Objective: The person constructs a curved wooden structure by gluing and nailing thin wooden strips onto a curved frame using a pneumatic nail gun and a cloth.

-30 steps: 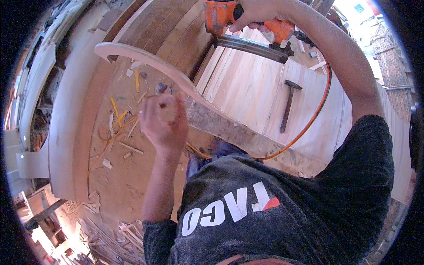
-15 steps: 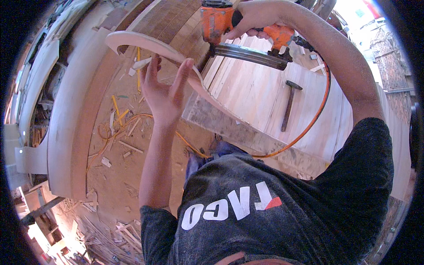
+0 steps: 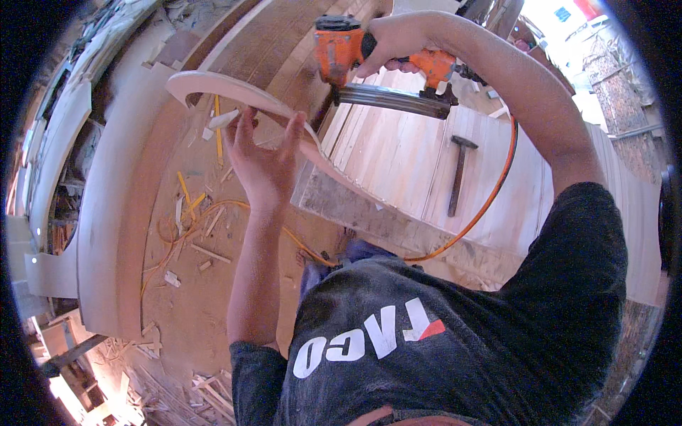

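Note:
My right hand (image 3: 395, 44) is wrapped around the handle of an orange and black nail gun (image 3: 334, 57). Its long metal magazine (image 3: 391, 99) points toward the right, and its nose is beside the curved wood at the workpiece's edge. With fingers and thumb apart on its underside, my left hand (image 3: 266, 163) supports a thin, curved wooden piece (image 3: 234, 86). That piece sweeps down along the edge of a plank panel (image 3: 398, 156). A hammer (image 3: 457, 176) lies on the panel, right of the curved piece. Whether the gun's tip touches the wood is hard to see.
An orange air hose (image 3: 490, 202) loops from the gun over the panel and down to the floor. Offcuts and yellow strips (image 3: 186, 190) litter the floor at left. Large curved wooden parts (image 3: 117, 213) stand along the left side.
The view has shifted slightly, so the gun, hammer and curved piece all appear a little lower. Both hands keep the same holds.

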A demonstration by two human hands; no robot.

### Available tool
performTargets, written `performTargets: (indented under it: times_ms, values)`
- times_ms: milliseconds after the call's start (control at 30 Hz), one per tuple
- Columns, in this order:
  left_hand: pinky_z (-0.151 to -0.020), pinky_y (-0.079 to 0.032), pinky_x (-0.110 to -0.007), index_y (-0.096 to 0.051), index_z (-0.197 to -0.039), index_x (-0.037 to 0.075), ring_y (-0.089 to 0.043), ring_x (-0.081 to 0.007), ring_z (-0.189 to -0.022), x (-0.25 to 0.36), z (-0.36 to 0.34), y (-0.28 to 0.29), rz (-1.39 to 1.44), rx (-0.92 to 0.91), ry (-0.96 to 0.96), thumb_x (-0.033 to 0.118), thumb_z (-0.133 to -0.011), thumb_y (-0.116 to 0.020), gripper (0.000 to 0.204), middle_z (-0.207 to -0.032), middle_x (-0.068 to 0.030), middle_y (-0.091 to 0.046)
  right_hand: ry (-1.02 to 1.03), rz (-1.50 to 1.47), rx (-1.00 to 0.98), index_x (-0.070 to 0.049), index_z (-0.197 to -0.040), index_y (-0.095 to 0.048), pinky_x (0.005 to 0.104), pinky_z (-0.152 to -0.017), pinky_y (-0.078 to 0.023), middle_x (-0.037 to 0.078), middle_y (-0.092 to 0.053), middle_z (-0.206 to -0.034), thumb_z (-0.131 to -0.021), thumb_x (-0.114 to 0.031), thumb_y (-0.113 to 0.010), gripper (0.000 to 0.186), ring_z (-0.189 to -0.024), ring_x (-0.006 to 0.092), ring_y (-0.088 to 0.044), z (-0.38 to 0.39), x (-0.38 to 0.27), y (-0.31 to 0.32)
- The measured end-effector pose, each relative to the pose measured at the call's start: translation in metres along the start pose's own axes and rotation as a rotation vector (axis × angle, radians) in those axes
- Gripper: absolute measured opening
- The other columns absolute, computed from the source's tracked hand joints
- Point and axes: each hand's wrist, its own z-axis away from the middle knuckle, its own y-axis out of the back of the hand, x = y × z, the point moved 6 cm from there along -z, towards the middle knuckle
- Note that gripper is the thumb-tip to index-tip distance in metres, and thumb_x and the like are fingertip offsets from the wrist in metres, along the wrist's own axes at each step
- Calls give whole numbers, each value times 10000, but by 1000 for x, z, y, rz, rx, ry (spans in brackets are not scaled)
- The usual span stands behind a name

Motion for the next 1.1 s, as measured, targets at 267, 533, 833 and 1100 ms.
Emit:
performTargets:
  times_ms: [267, 533, 833, 1100]
  values:
    - [-990, -474, -424, -653, -1216, -78, -582, -345, -1128, 10, 1, 0, 16, -39, 19, 281, -788, -901, 611, -1186, -201, -592, -150, 188, 307, -24, -922, -743, 351, -629, -502, 44, -669, -780, -867, -463, -772, 443, -702, 154, -612, -5, 72, 99]
    - [-954, -465, -390, -671, -1144, -49, -563, -271, -1031, 8, 2, -2, 47, -61, 32, 301, -825, -881, 517, -1095, -131, -564, -133, -2, 296, -70, -832, -707, 279, -429, -380, -37, -502, -572, -833, -433, -827, 382, -439, 91, -481, -21, 90, 84]
    - [-926, -474, -388, -682, -1130, -35, -582, -255, -1022, 14, 3, -1, 46, -6, 10, 270, -831, -876, 469, -1065, -120, -594, -127, 38, 234, -55, -800, -696, 279, -402, -391, -17, -527, -548, -832, -429, -826, 398, -408, 93, -486, -41, 103, 84]
    - [-922, -480, -389, -693, -1116, -41, -607, -256, -1013, 19, 4, -3, 59, -20, 38, 278, -824, -881, 472, -1074, -132, -623, -227, 231, 199, -54, -1042, -759, 352, -726, -476, 54, -685, -878, -865, -389, -762, 379, -799, 194, -590, -25, 86, 88]
